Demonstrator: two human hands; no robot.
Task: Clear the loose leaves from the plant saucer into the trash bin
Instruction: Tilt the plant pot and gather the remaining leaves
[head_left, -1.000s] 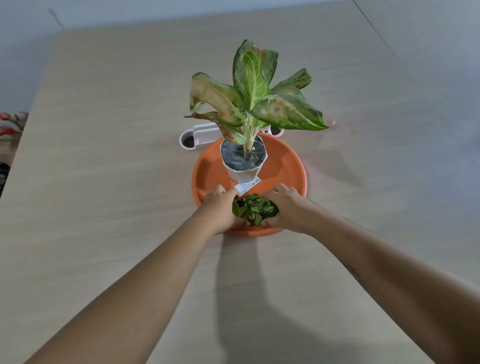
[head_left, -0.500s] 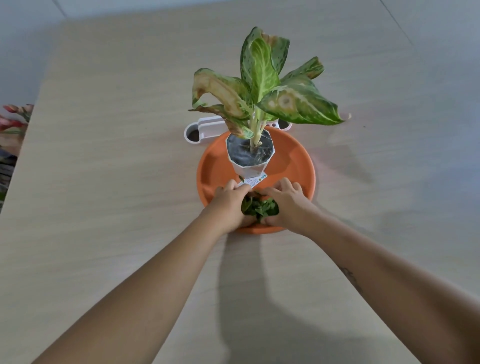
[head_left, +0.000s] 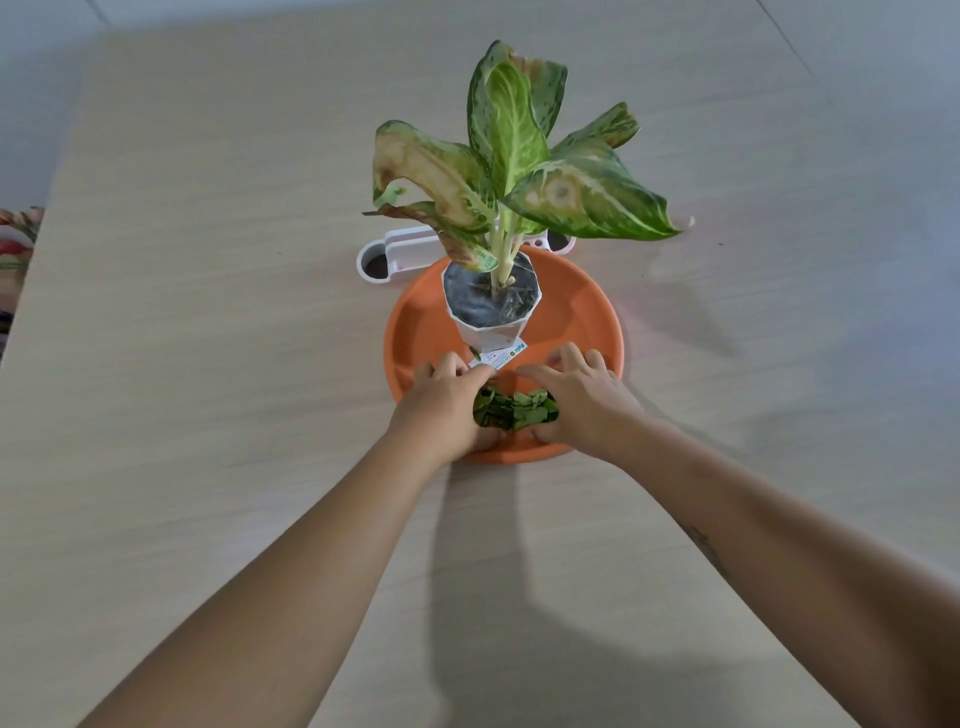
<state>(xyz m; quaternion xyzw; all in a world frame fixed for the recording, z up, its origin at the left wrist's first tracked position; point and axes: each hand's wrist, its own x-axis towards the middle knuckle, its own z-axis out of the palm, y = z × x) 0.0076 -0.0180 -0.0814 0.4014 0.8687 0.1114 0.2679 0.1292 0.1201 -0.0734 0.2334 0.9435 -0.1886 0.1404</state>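
A pile of small green loose leaves (head_left: 515, 410) lies at the near edge of the round orange saucer (head_left: 589, 312). My left hand (head_left: 445, 402) cups the pile from the left and my right hand (head_left: 584, 400) cups it from the right. Both hands press against the leaves, and their fingertips curl over the far side near the pot's label. A white faceted pot (head_left: 491, 317) with a large-leaved green and yellow plant (head_left: 511, 156) stands in the middle of the saucer. No trash bin is in view.
A white oblong container (head_left: 397, 253) with round holes sits just behind the saucer, partly hidden by the plant. The saucer rests on a light wooden table (head_left: 208, 312). Red and green foliage (head_left: 15, 234) shows past the table's left edge.
My hands have drawn in around the pile, with the fingers reaching over its far side. The pile has been bunched tighter and still rests on the saucer.
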